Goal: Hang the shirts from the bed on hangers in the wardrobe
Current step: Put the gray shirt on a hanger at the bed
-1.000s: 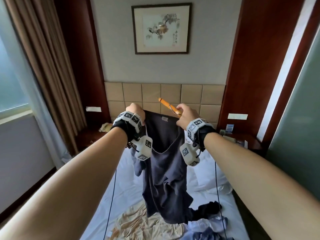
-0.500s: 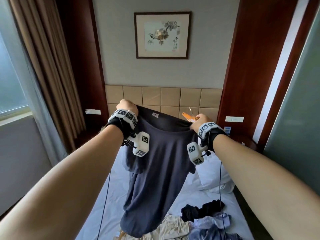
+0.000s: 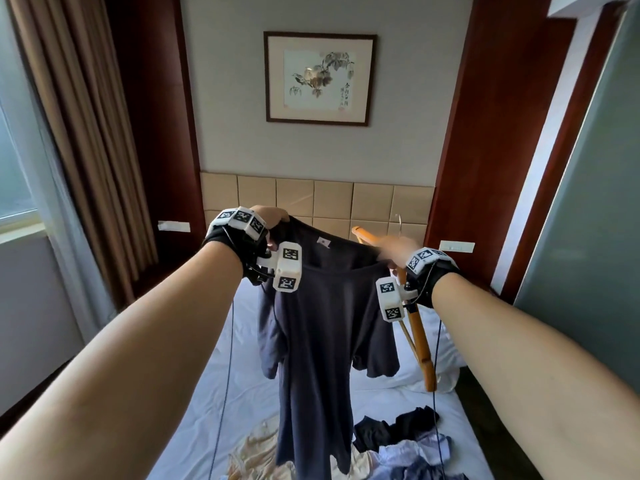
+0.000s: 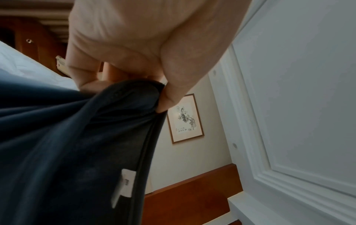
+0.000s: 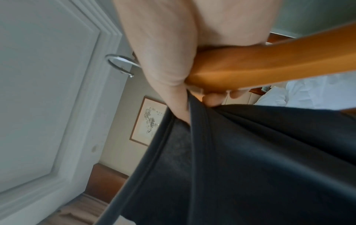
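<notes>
A dark navy T-shirt [image 3: 322,327] hangs in the air above the bed, stretched by its collar between both hands. My left hand [image 3: 268,220] pinches the collar's left side; in the left wrist view thumb and fingers clamp the dark cloth [image 4: 108,121] near its white label. My right hand [image 3: 394,249] pinches the collar's right side and also grips a wooden hanger [image 3: 417,327], whose one arm slants down past the wrist and whose metal hook [image 3: 399,225] sticks up. In the right wrist view the wooden bar [image 5: 260,67] lies across the palm above the shirt [image 5: 240,159].
The bed [image 3: 242,375] with white sheets lies below; a pile of other shirts [image 3: 398,448], black, pale blue and cream, sits at its near end. Pillows [image 3: 446,355] lie at the right. Curtains [image 3: 86,133] hang left; a frosted glass panel [image 3: 588,202] stands right.
Both hands have spread apart and drawn the collar wide, so the shirt now hangs flat. The hanger has swung round in my right hand, with one arm now pointing down.
</notes>
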